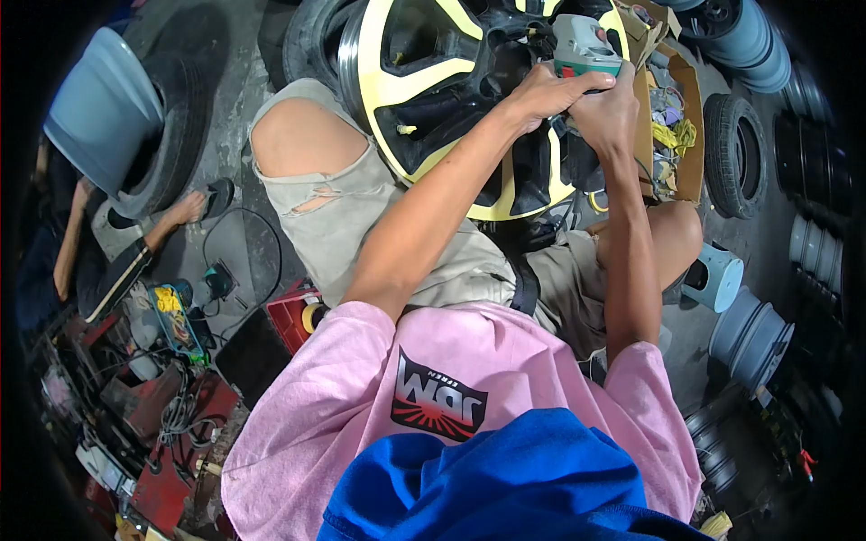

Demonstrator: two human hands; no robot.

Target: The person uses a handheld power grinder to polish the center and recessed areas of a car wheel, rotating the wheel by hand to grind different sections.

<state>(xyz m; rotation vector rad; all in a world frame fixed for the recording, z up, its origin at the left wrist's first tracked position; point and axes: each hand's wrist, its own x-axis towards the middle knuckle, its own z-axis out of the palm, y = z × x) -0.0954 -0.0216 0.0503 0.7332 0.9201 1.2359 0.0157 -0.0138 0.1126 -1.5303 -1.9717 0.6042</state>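
My left hand [544,94] and my right hand [609,113] are both closed around a hand-held power tool [585,45] with a grey top and a green band with red on it. Its exact kind is not clear, and my fingers hide part of its body. The tool is over the right side of a large black and yellow alloy wheel [433,74], which stands tilted in front of me between my knees. Whether the tool touches the wheel cannot be made out.
A tyre [311,54] lies behind the wheel. On my right are a cardboard box [690,135] of odds and ends, another tyre [738,155], a light blue stool [715,278] and a grey rim [751,338]. Leftward, another person's hand [189,207] is beside cables and tools.
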